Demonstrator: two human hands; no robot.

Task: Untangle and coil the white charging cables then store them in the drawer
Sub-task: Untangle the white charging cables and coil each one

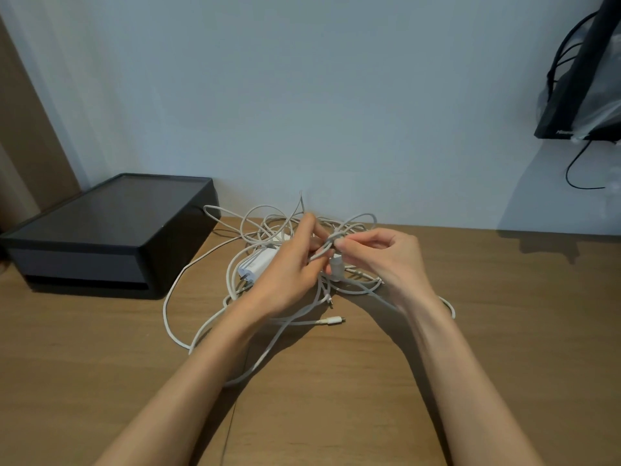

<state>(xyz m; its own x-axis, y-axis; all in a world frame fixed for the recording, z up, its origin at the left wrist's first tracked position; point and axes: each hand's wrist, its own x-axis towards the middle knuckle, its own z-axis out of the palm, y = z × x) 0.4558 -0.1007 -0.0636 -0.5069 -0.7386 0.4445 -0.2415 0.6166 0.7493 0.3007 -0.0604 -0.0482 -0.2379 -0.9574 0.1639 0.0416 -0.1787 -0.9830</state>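
A tangle of white charging cables lies on the wooden table near the wall. A white charger plug sits in the tangle, left of my hands. My left hand grips several strands lifted above the pile. My right hand pinches a strand between thumb and forefinger, right beside the left fingertips. A small white adapter hangs just below the fingers. One loose connector end rests on the table in front of the pile.
A black drawer box stands at the back left against the wall, its front shut. A black screen with dark wires hangs at the upper right. Bare wood stretches to the right and toward me.
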